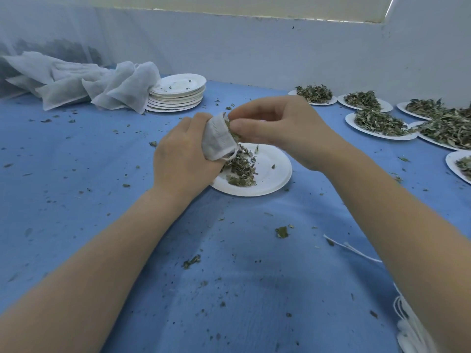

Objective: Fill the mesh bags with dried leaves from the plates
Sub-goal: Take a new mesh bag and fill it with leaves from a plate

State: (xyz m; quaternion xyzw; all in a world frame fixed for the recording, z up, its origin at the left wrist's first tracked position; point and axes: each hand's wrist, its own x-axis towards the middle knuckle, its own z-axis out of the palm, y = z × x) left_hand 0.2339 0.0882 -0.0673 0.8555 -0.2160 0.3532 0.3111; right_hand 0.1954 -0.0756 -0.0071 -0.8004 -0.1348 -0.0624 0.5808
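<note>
My left hand [182,159] grips a small white mesh bag [218,140] with its mouth turned to the right, just above a white paper plate [276,171]. My right hand [277,128] pinches a bunch of dried leaves [233,131] at the bag's mouth. A small heap of dried leaves [242,168] lies on the left half of that plate. A drawstring hangs from the bag's lower edge.
A stack of used white plates [178,94] stands at the back, beside a pile of white mesh cloth [84,82]. Several plates heaped with leaves [379,122] line the right side. White bags with strings [405,327] lie at the lower right. Leaf crumbs litter the blue cloth [76,174].
</note>
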